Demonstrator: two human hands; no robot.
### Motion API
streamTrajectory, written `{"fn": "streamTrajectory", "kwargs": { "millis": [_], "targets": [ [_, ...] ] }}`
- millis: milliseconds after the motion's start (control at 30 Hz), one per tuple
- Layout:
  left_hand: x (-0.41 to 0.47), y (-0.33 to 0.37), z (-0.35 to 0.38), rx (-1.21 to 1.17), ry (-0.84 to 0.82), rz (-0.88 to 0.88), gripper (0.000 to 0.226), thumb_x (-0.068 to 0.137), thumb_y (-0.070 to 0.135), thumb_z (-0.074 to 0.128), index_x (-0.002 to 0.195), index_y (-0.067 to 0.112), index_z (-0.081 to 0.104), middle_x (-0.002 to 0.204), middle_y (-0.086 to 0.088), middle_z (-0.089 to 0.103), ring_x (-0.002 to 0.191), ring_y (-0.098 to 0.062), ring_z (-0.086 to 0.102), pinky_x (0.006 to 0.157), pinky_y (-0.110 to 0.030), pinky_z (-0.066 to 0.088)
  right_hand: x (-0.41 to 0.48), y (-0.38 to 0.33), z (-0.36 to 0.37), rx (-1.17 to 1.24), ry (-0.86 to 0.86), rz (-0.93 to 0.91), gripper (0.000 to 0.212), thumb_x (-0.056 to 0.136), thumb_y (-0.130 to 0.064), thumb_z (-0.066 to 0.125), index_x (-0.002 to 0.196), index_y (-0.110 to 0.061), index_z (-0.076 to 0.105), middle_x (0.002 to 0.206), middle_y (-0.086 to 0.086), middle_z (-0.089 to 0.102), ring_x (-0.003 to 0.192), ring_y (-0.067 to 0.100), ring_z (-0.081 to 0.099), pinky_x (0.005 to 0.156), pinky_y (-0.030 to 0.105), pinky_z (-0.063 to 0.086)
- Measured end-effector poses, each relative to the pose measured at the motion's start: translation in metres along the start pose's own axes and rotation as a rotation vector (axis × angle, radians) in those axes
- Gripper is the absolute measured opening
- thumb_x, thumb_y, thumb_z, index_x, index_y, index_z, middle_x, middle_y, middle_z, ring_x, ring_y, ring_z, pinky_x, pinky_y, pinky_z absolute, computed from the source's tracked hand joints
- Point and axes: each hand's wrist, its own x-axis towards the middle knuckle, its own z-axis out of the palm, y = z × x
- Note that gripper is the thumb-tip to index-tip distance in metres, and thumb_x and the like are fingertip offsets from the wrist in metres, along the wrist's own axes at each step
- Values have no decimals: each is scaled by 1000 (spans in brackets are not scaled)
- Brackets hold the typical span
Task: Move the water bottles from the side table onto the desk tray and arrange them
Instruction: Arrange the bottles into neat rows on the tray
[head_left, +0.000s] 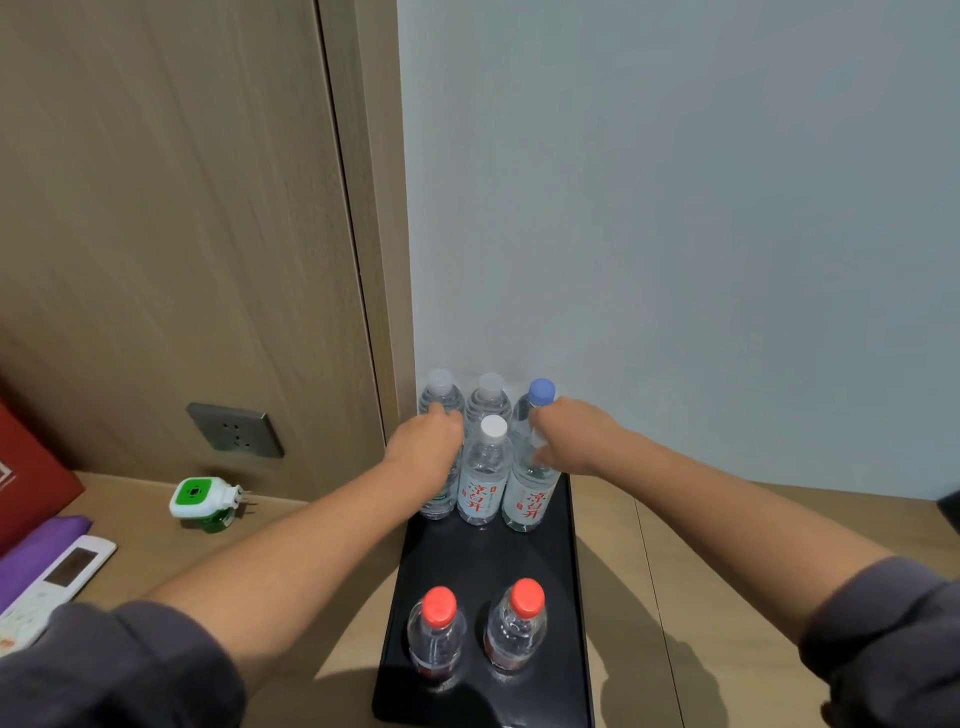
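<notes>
Both hands hold bottles at the far end of the glossy black tray (493, 551) on the wooden desk (322, 545).
The left hand (426, 441) curls round the clear-capped bottle (440, 395), fingertips hidden. The right hand (576, 436) grips the blue-capped bottle (541, 392). The white-capped bottle (485, 467) between them half hides another. 2 red-capped bottles (436, 631) stand nearer.
</notes>
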Motion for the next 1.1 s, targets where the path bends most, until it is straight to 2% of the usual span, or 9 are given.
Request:
{"fn": "streamTrajectory", "kwargs": {
  "millis": [133, 300, 433, 500, 633, 700, 800, 1033, 1100],
  "targets": [
    [-1, 0, -1, -8, -2, 10, 43, 84, -11, 55, 124, 1, 46, 120, -17, 50, 104, -36, 60, 73, -38, 45, -3, 2, 7, 38, 52, -6, 19, 92, -23, 60, 103, -11, 50, 96, 10, 57, 79, 27, 51, 64, 32, 38],
    [-9, -3, 0, -122, 44, -8, 51, 84, -10, 53, 129, 8, 39, 119, -15, 47, 94, -32, 60, 65, -34, 39, -6, 8, 20, 118, 116, 25, 35, 93, -31, 61, 118, -12, 46, 100, 12, 60, 80, 29, 54, 63, 34, 39],
    [-32, -5, 26, -327, 132, -68, 87, 85, -6, 53, 153, 23, 7, 130, -9, 34, 83, -30, 59, 66, -39, 46, -9, 18, 55, 580, 205, 112, 56, 82, -39, 74, 125, -20, 43, 92, -1, 58, 86, 22, 59, 63, 31, 41],
    [-44, -5, 47, -452, 230, -81, 86, 85, 3, 59, 153, 26, 10, 132, -3, 32, 81, -31, 60, 68, -44, 50, -12, 20, 77, 770, 185, 192, 65, 77, -42, 79, 126, -23, 41, 83, -5, 58, 73, 13, 59, 59, 28, 42],
    [-53, -10, 86, -854, 418, -115, 55, 82, 11, 68, 122, 33, 37, 116, 8, 45, 88, -5, 60, 72, -33, 54, -10, 14, 119, 978, 127, 288, 61, 73, -33, 84, 117, -26, 41, 77, 3, 63, 68, 20, 65, 66, 42, 60],
    [-47, -8, 104, -988, 421, -221, 44, 81, 12, 70, 102, 35, 39, 100, 7, 53, 77, -1, 59, 66, -28, 52, -6, 6, 135, 1066, 134, 330, 58, 74, -27, 83, 114, -26, 41, 78, 5, 66, 69, 26, 70, 62, 42, 61],
    [-34, -2, 134, -988, 300, -323, 30, 77, 17, 76, 81, 23, 48, 81, 5, 57, 61, -3, 55, 62, -28, 46, 0, -8, 156, 1195, 186, 403, 58, 75, -22, 82, 114, -24, 39, 84, 3, 67, 68, 22, 70, 57, 39, 60],
    [-9, 17, 171, -841, -60, -437, 40, 74, 62, 67, 84, 23, 60, 89, 6, 60, 86, -14, 58, 75, -27, 43, 11, -18, 189, 1243, 272, 465, 42, 83, -29, 75, 112, -22, 45, 76, 4, 66, 68, 20, 69, 59, 42, 60],
    [-1, 20, 169, -775, -141, -465, 47, 74, 70, 60, 73, 23, 57, 79, 3, 62, 80, -16, 59, 72, -30, 46, 14, -16, 192, 1224, 276, 442, 39, 84, -29, 74, 110, -26, 45, 73, 3, 65, 67, 20, 68, 61, 43, 59]
  ]
}}
